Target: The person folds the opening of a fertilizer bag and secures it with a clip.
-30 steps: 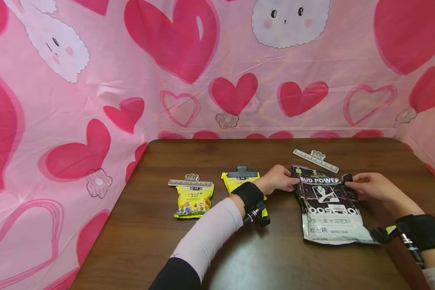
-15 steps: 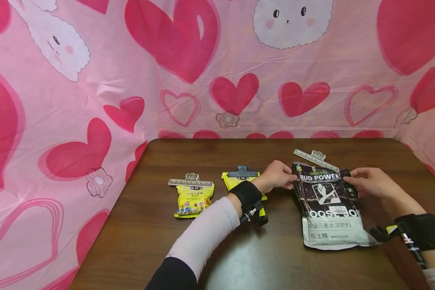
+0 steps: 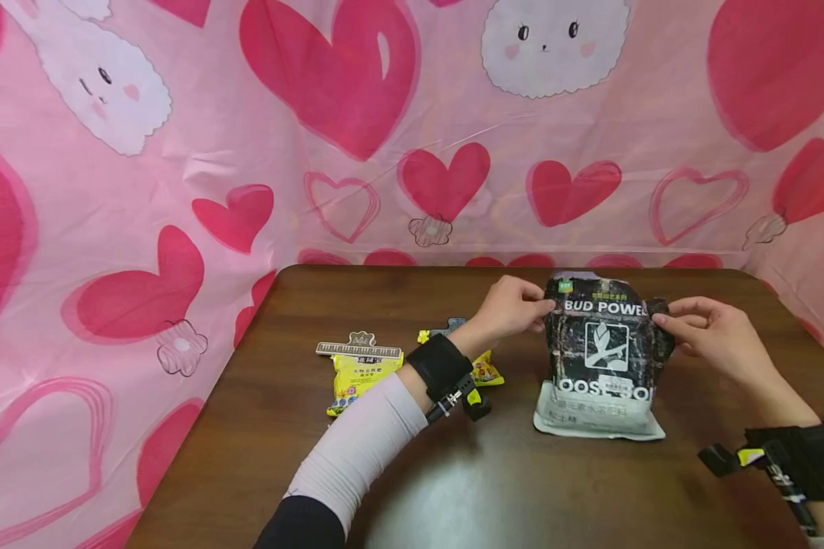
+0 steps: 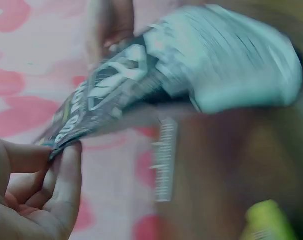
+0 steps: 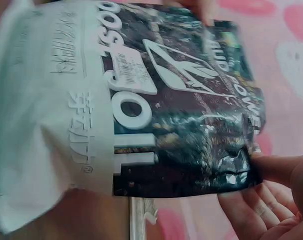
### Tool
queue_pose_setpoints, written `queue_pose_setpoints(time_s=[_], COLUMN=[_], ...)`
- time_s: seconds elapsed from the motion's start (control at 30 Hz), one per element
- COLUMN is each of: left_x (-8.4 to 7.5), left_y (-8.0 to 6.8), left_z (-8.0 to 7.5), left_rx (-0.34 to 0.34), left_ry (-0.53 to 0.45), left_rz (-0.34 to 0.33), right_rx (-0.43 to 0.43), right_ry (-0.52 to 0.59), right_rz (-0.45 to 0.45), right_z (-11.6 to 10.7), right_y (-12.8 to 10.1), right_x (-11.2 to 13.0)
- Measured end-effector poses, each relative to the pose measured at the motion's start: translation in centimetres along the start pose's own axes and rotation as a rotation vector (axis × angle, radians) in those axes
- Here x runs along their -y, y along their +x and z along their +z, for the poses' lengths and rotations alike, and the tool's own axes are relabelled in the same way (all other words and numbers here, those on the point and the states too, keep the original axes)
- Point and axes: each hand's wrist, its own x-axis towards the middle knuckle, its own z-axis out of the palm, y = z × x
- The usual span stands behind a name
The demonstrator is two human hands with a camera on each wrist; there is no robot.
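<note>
A black and white fertilizer bag (image 3: 600, 366) stands tilted up on the table, its top raised and its white bottom end on the wood. My left hand (image 3: 510, 311) pinches its upper left edge between thumb and fingers; the left wrist view shows this pinch at the bag's corner (image 4: 66, 132). With thumb and fingertips my right hand (image 3: 717, 339) grips the upper right edge, where the film is folded and crumpled (image 5: 234, 167). A pale clip with a piano-key pattern (image 4: 166, 160) lies on the table beyond the bag, hidden from the head view.
To the left lies a small yellow bag (image 3: 367, 374) with a white piano-key clip (image 3: 359, 349) across its top. Another yellow bag (image 3: 486, 370) with a dark clip (image 3: 456, 325) is mostly covered by my left wrist. A pink heart-patterned cloth (image 3: 508, 191) hangs behind the table (image 3: 522, 488).
Both hands have lifted the top of the fertilizer bag off the table, tilting it from lying flat towards upright. The loose clip behind it has become hidden in the head view.
</note>
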Motion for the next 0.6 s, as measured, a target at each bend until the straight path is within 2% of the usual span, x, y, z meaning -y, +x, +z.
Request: queue_pose_setpoints(time_s=[0.1,0.17,0.23,0.47,0.6], left_x=[-1.2,-1.6,-1.6,-0.6,-0.1], left_y=[-0.4,-0.6,-0.8,-1.0,-1.0], left_z=[-1.4,-2.2,-2.8,-3.5,-3.6], left_rx=[-0.036,-0.053,-0.055,-0.016,-0.011], left_ry=[0.138,0.22,0.26,0.228,0.238], left_rz=[0.135,0.195,0.215,0.227,0.269], right_rx=[-0.052,-0.065,-0.083,-0.117,-0.114], right_ry=[0.147,0.215,0.245,0.305,0.458], right_rz=[-0.045,-0.063,-0.08,-0.124,-0.16], right_z=[0.3,0.6,0.9,1.7,2.2], right_y=[-0.7,-0.9,-1.1,-1.3,-1.2], right_x=[1.0,1.6,2.0,2.0,1.7])
